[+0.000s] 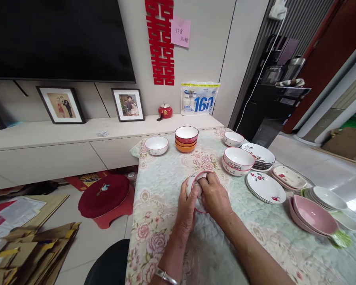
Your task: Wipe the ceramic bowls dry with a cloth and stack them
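Over the flowered tablecloth, a white bowl with a red rim is tipped on its side between my hands. My left hand grips the bowl's left side, its thumb over the rim. Inside the bowl, the closed fingers of my right hand press a pale cloth against the inner wall. A stack of red and orange bowls stands farther back, with a single white bowl to its left. Two stacked white bowls are to the right of my hands.
On the right lie patterned plates, a plate stack, pink bowls, rectangular dishes and white bowls. A red stool and flattened cardboard are left of the table. A low cabinet runs behind.
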Action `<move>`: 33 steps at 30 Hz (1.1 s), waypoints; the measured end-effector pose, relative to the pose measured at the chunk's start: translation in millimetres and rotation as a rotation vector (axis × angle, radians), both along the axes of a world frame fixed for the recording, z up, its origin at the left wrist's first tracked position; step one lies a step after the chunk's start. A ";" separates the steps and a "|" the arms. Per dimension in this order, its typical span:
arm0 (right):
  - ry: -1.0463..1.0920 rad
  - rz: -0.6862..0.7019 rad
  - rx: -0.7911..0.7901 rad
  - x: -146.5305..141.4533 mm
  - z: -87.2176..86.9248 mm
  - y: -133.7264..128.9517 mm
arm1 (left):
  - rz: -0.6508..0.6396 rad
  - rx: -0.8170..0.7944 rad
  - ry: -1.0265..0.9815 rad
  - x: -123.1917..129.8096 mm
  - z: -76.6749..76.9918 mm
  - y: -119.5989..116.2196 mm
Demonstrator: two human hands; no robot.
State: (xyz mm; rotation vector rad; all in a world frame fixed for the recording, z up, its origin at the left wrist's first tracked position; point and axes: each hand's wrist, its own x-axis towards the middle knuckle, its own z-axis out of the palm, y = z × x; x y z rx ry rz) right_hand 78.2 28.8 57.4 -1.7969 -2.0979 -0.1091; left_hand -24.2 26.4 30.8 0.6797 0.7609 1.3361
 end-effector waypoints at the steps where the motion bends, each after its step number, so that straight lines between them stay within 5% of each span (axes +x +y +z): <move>1: -0.010 -0.024 -0.057 -0.9 2.2 -1.4 | 0.023 -0.001 0.006 0.2 -1.5 0.3; 5: 0.109 0.122 -0.181 -3.4 2.2 -3.9 | 0.058 -0.009 0.001 -0.7 -7.4 2.0; 10: 0.514 0.395 0.002 -0.7 -11.0 3.5 | -0.033 -0.005 -0.010 -0.3 -7.6 1.6; 15: 0.261 0.168 0.129 4.7 -11.6 7.2 | -0.019 0.054 0.110 4.1 -7.1 0.7; 20: 0.187 0.009 -0.081 5.2 -3.4 3.2 | 0.074 0.114 0.157 3.9 -14.7 3.7; 25: 0.734 0.315 -0.278 -0.3 -5.8 2.0 | 0.103 0.128 0.157 -1.7 -17.2 7.0; 28: 1.019 0.355 -0.436 -0.5 -7.5 3.1 | 0.129 0.117 0.158 -4.0 -16.8 8.7; 30: 0.975 0.400 -0.455 1.6 -5.9 3.2 | 0.176 0.107 0.193 -5.4 -16.4 9.5; 33: 0.638 0.433 -0.357 5.4 -1.3 2.5 | 0.266 0.124 0.268 -7.7 -13.0 9.1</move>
